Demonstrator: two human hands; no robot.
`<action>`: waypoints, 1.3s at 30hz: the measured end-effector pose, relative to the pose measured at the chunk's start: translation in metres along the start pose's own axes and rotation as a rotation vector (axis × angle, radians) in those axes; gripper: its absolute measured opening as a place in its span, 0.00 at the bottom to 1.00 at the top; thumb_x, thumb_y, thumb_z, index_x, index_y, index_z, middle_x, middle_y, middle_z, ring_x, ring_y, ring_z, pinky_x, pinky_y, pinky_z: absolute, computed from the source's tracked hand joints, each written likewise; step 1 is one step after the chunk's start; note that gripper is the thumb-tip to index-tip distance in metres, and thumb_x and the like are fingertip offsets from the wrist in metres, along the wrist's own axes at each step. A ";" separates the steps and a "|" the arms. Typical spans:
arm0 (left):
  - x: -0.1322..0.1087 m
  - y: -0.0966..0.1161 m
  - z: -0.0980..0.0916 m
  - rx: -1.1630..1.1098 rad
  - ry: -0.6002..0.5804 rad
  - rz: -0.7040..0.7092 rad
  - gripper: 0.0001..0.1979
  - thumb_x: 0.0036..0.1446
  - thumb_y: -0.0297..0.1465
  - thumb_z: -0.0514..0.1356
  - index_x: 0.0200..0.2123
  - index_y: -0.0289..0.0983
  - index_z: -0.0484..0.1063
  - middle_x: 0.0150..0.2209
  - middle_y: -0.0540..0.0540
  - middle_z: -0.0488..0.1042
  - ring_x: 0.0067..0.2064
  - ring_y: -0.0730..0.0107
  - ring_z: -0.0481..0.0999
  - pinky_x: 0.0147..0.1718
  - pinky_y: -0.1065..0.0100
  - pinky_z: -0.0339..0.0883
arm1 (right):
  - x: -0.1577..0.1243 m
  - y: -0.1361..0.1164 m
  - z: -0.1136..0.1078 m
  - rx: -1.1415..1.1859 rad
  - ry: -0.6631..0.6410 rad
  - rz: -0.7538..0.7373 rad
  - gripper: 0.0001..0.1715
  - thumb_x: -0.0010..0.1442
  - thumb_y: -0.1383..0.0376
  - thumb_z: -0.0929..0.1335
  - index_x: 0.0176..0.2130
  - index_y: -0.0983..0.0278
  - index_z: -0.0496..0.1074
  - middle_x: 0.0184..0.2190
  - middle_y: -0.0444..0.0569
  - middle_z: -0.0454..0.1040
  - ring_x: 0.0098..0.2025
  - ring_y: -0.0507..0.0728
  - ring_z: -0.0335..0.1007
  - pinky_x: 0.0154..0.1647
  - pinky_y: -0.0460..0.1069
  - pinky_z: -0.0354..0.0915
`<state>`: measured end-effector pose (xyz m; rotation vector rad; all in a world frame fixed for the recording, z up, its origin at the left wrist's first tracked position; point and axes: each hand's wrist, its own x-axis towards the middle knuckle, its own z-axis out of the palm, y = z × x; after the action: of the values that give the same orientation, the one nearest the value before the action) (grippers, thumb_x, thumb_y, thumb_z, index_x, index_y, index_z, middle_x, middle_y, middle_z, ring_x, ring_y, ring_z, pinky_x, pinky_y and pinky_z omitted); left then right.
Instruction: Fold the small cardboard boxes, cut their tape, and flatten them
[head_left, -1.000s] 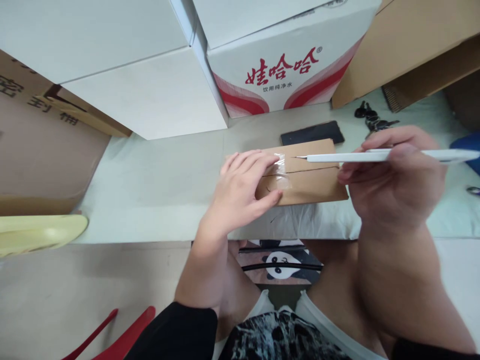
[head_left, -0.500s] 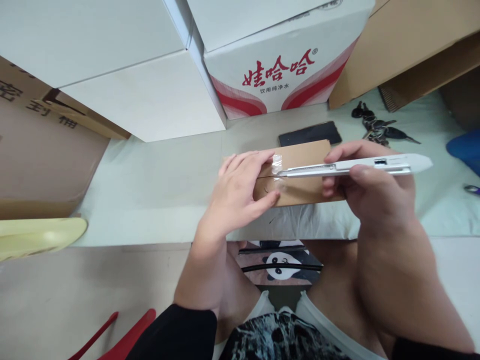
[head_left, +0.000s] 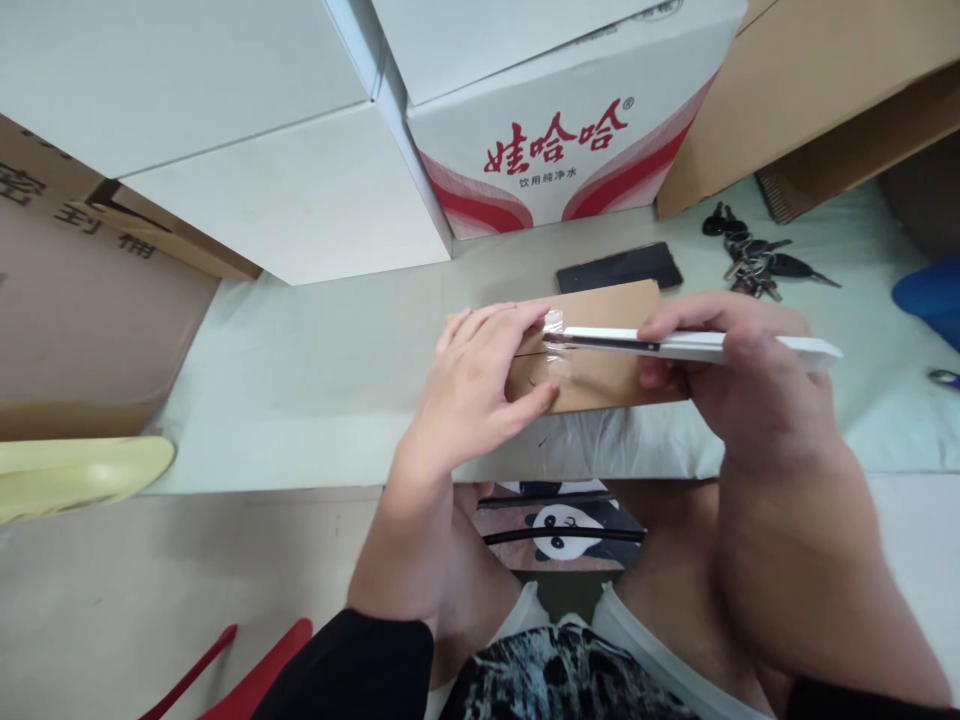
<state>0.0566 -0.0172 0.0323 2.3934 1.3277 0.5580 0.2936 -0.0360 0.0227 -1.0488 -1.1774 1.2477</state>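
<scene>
A small brown cardboard box (head_left: 607,385) lies on the pale green cloth, a strip of clear tape (head_left: 555,362) across the seam in its top. My left hand (head_left: 480,380) rests spread on the box's left part, thumb and fingertips beside the tape. My right hand (head_left: 750,370) is closed around a white utility knife (head_left: 690,346) over the box's right end. The knife points left, its tip at the tape near the seam. Whether the tip touches the tape cannot be made out.
Behind the box lie a black phone (head_left: 621,268) and a bunch of keys (head_left: 757,262). White cartons (head_left: 292,200) and a red-and-white carton (head_left: 555,150) stand at the back. Large cardboard boxes flank both sides. A yellow object (head_left: 82,468) is at the left edge, a blue one (head_left: 930,300) at the right.
My right hand has rolled the knife, so that a dark strip along its side now shows. The knife's tip has shifted slightly left and up. My left hand and the box are unmoved.
</scene>
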 end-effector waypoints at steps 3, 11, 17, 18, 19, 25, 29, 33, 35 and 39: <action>0.000 0.000 0.000 0.000 -0.003 0.002 0.27 0.62 0.40 0.64 0.62 0.43 0.67 0.62 0.44 0.75 0.63 0.53 0.72 0.64 0.52 0.61 | -0.001 0.000 0.002 -0.069 0.046 0.035 0.23 0.55 0.43 0.74 0.30 0.59 0.83 0.21 0.45 0.75 0.22 0.52 0.69 0.21 0.46 0.66; 0.000 0.002 -0.001 0.009 -0.011 0.010 0.25 0.62 0.39 0.63 0.61 0.41 0.69 0.62 0.43 0.76 0.63 0.53 0.72 0.65 0.51 0.60 | 0.001 -0.002 0.002 -0.235 0.012 -0.023 0.02 0.54 0.64 0.71 0.31 0.59 0.77 0.24 0.41 0.74 0.25 0.51 0.65 0.23 0.45 0.60; 0.000 0.002 -0.001 0.014 -0.011 0.008 0.24 0.62 0.39 0.63 0.61 0.42 0.70 0.61 0.43 0.76 0.63 0.53 0.72 0.65 0.52 0.60 | -0.001 -0.009 0.003 -0.376 -0.018 0.000 0.03 0.52 0.63 0.71 0.29 0.59 0.75 0.22 0.41 0.72 0.24 0.52 0.65 0.23 0.47 0.59; 0.000 0.002 -0.001 0.012 -0.008 0.012 0.24 0.62 0.38 0.63 0.60 0.42 0.70 0.61 0.43 0.76 0.63 0.53 0.72 0.64 0.52 0.60 | -0.001 -0.011 0.004 -0.396 -0.040 -0.008 0.03 0.52 0.62 0.71 0.29 0.60 0.75 0.22 0.41 0.72 0.23 0.52 0.64 0.22 0.47 0.58; 0.000 0.002 -0.001 0.011 -0.006 0.015 0.24 0.62 0.38 0.63 0.60 0.41 0.70 0.60 0.42 0.76 0.63 0.53 0.72 0.64 0.53 0.60 | -0.001 -0.013 0.004 -0.411 -0.064 -0.022 0.03 0.51 0.62 0.71 0.29 0.60 0.75 0.21 0.40 0.71 0.22 0.51 0.63 0.21 0.47 0.57; -0.001 0.002 0.000 0.012 0.002 0.026 0.24 0.63 0.38 0.63 0.61 0.40 0.71 0.60 0.42 0.76 0.62 0.52 0.72 0.64 0.52 0.61 | 0.001 -0.018 0.004 -0.440 -0.109 -0.089 0.03 0.51 0.63 0.70 0.28 0.60 0.72 0.21 0.41 0.70 0.21 0.50 0.61 0.20 0.47 0.54; 0.000 0.001 0.000 0.011 -0.003 0.027 0.24 0.63 0.38 0.63 0.60 0.40 0.71 0.59 0.42 0.77 0.62 0.53 0.72 0.64 0.52 0.61 | 0.001 -0.019 0.005 -0.461 -0.152 -0.130 0.01 0.52 0.66 0.69 0.28 0.61 0.71 0.19 0.39 0.66 0.19 0.48 0.56 0.18 0.47 0.50; 0.000 0.002 0.000 0.013 0.002 0.031 0.23 0.63 0.38 0.63 0.60 0.40 0.72 0.59 0.42 0.77 0.62 0.53 0.73 0.64 0.52 0.60 | 0.000 -0.018 0.003 -0.498 -0.186 -0.194 0.01 0.53 0.66 0.69 0.29 0.60 0.71 0.19 0.39 0.66 0.19 0.48 0.56 0.18 0.47 0.51; 0.000 0.002 0.000 0.016 0.003 0.036 0.23 0.63 0.37 0.63 0.59 0.40 0.72 0.59 0.42 0.78 0.62 0.53 0.73 0.64 0.52 0.61 | 0.000 -0.017 0.001 -0.510 -0.190 -0.215 0.01 0.54 0.67 0.69 0.30 0.60 0.72 0.20 0.39 0.66 0.19 0.49 0.56 0.18 0.47 0.50; 0.000 0.002 0.000 0.015 0.005 0.040 0.22 0.63 0.37 0.63 0.59 0.40 0.72 0.58 0.42 0.78 0.62 0.53 0.73 0.64 0.52 0.60 | 0.000 -0.013 -0.002 -0.509 -0.186 -0.237 0.03 0.55 0.68 0.69 0.30 0.60 0.72 0.20 0.40 0.66 0.20 0.49 0.56 0.18 0.48 0.50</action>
<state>0.0581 -0.0180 0.0332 2.4368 1.2936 0.5672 0.2971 -0.0369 0.0355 -1.1291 -1.7684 0.8903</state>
